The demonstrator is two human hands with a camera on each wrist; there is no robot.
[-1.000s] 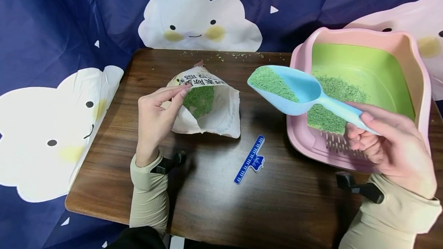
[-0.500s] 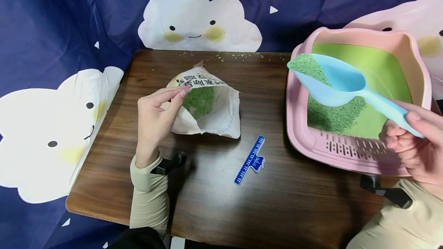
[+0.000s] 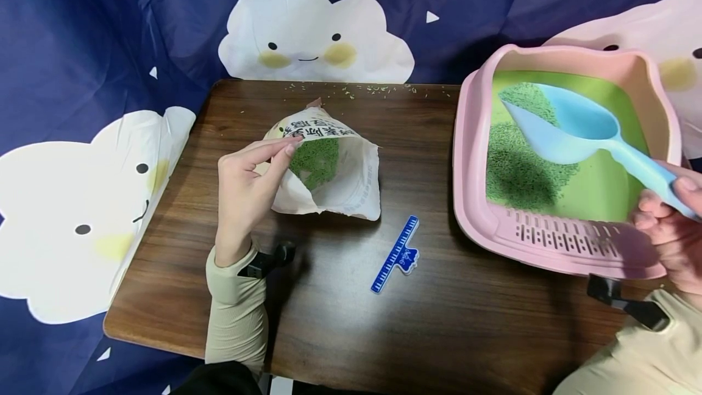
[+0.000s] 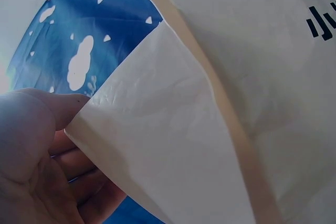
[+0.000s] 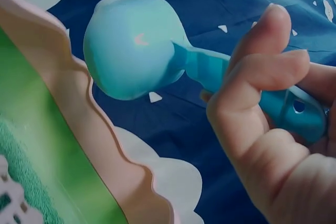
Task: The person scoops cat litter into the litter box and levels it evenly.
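My right hand (image 3: pixel 671 224) grips the handle of a light-blue scoop (image 3: pixel 570 133), raised over the pink litter box (image 3: pixel 471 200). Green pellet litter (image 3: pixel 529 102) fills the scoop's tip end. More litter lies in a heap (image 3: pixel 521 169) on the box's green floor. In the right wrist view the scoop's rounded back (image 5: pixel 136 45) shows, with fingers curled around its handle. My left hand (image 3: pixel 247 188) pinches the torn edge of an opened white bag (image 3: pixel 359 181) that has green litter inside. The left wrist view shows the bag's flap (image 4: pixel 152 119) between thumb and fingers.
A blue sealing clip (image 3: pixel 396 255) with a ruler-like edge lies on the wooden table (image 3: pixel 329 297) between bag and box. Loose pellets (image 3: pixel 378 88) are scattered along the table's back edge. A dark blue cloth (image 3: pixel 181 17) with cloud prints hangs behind.
My right hand has moved the loaded scoop to the right, from beside the litter box to over it. The left hand and the bag have stayed in place.
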